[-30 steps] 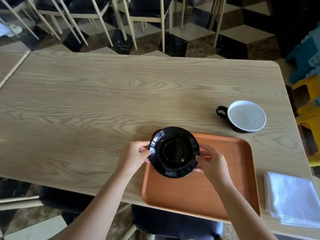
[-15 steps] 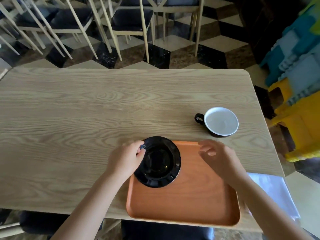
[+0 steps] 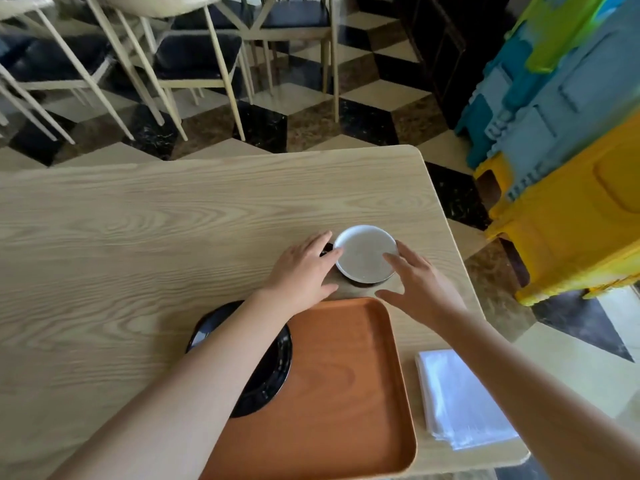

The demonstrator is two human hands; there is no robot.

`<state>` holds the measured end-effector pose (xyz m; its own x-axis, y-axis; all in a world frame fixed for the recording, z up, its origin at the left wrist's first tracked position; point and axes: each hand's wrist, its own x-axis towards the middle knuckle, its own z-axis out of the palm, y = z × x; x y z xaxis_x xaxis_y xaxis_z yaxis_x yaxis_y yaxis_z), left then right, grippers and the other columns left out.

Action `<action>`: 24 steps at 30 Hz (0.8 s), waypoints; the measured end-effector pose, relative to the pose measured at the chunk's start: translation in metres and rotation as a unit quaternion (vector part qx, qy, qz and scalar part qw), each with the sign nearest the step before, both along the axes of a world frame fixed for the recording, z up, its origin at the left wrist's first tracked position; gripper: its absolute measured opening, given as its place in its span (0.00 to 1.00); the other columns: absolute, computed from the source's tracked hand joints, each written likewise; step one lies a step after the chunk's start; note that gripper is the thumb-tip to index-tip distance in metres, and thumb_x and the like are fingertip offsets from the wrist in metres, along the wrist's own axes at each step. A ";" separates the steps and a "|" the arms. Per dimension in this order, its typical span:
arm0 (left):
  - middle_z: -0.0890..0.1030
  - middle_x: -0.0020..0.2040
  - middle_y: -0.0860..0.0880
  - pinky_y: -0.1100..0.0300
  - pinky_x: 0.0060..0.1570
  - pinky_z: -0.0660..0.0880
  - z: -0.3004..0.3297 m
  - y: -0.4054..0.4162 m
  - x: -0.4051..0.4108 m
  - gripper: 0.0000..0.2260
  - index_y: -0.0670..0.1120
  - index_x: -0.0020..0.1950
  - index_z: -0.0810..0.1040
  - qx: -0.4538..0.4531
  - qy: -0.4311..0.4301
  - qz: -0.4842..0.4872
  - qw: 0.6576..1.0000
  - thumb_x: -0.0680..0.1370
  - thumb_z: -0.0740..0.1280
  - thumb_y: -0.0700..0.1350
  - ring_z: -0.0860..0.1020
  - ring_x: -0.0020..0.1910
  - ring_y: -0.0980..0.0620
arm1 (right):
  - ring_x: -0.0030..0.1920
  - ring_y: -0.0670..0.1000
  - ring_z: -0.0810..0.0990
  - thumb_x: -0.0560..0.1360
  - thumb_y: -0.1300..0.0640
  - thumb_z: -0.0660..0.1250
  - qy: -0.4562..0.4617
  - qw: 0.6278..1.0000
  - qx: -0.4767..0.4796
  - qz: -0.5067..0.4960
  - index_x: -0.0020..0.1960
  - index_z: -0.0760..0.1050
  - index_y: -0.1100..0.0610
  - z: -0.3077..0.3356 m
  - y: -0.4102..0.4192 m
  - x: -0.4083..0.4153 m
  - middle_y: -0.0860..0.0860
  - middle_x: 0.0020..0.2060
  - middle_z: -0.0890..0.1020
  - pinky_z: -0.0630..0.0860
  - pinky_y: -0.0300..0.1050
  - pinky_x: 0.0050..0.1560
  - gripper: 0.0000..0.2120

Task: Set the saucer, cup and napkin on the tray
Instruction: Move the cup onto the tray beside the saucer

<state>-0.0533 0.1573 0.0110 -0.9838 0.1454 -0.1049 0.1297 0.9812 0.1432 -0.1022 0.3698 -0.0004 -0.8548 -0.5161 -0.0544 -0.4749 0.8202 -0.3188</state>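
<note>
Both hands have let go of the saucer (image 3: 277,368) since half a second ago, leaving it on the tray's (image 3: 346,393) left side, and moved up to the cup (image 3: 365,253) sitting on the tabletop (image 3: 138,237) just past the tray. So it's the cup step now: left hand (image 3: 301,271) and right hand (image 3: 420,289) flank it with fingers spread, grip not closed on anything yet, and next they'd need to close in, lift, and land it on the saucer, while the napkin (image 3: 460,396) waits right of the tray. The left forearm hides much of the saucer, the left fingers mostly cover the cup's handle, and everything's a bit motion-blurred.
</note>
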 end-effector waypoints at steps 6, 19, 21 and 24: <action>0.75 0.61 0.45 0.50 0.54 0.73 -0.004 0.003 -0.009 0.20 0.45 0.62 0.74 0.095 0.056 0.014 0.994 0.72 0.71 0.48 0.71 0.61 0.45 | 0.52 0.59 0.81 0.62 0.53 0.78 0.058 0.992 -0.115 -0.014 0.56 0.77 0.60 -0.002 -0.001 -0.002 0.55 0.61 0.78 0.79 0.53 0.40 0.25; 0.80 0.51 0.41 0.50 0.50 0.76 0.013 0.005 0.061 0.19 0.43 0.52 0.81 0.161 0.127 0.010 0.979 0.63 0.79 0.46 0.78 0.51 0.41 | 0.53 0.57 0.82 0.56 0.58 0.82 0.029 0.982 -0.187 0.025 0.55 0.80 0.58 0.014 0.019 0.043 0.57 0.59 0.80 0.80 0.55 0.48 0.29; 0.81 0.51 0.41 0.51 0.49 0.78 0.011 0.009 0.080 0.19 0.44 0.52 0.82 0.154 0.121 0.019 0.980 0.63 0.78 0.47 0.78 0.51 0.42 | 0.52 0.58 0.82 0.54 0.59 0.83 0.022 0.982 -0.182 0.037 0.55 0.80 0.58 0.013 0.022 0.055 0.58 0.59 0.80 0.81 0.56 0.47 0.30; 0.81 0.52 0.44 0.54 0.46 0.80 0.003 0.016 0.100 0.20 0.44 0.52 0.81 0.157 0.108 0.047 0.981 0.64 0.78 0.48 0.79 0.48 0.45 | 0.48 0.59 0.84 0.51 0.60 0.83 0.034 0.982 -0.170 0.073 0.53 0.81 0.60 0.009 0.025 0.066 0.59 0.56 0.82 0.82 0.55 0.40 0.31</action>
<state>0.0468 0.1733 0.0143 -0.9887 0.0451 0.1430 0.1017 0.9025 0.4186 -0.0358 0.3945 0.0091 -0.7662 -0.6119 0.1965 -0.6092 0.5941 -0.5253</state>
